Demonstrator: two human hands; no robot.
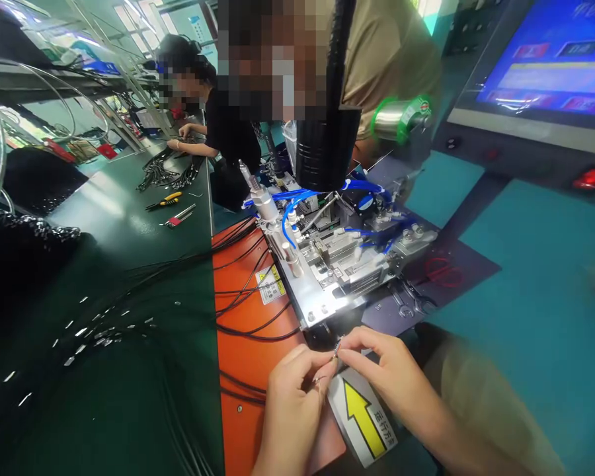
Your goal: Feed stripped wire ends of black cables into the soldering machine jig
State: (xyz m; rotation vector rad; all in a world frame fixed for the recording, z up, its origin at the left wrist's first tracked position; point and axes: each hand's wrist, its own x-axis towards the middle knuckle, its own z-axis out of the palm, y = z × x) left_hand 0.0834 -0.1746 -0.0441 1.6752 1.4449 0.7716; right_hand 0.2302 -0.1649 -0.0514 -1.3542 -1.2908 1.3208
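Note:
My left hand [293, 387] and my right hand [387, 363] meet at the front of a metal machine [347, 264]. Both are closed, thumb and fingertips pinching a small metal connector [336, 350] between them. Its fine details are too small to make out, and fingers cover part of it. Just below lies a white label with a yellow arrow [361, 413]. An orange-red base plate [258, 344] is beside my left hand, with black cables [258, 334] running across it.
On the green table [129, 284] lie many black cables with metal ends [94, 334], yellow-handled pliers [166, 200] and small tools [180, 216]. Wrenches [409, 301], red scissors [442, 271], a solder spool [400, 119] and a screen [545, 73] are right. Two people sit beyond.

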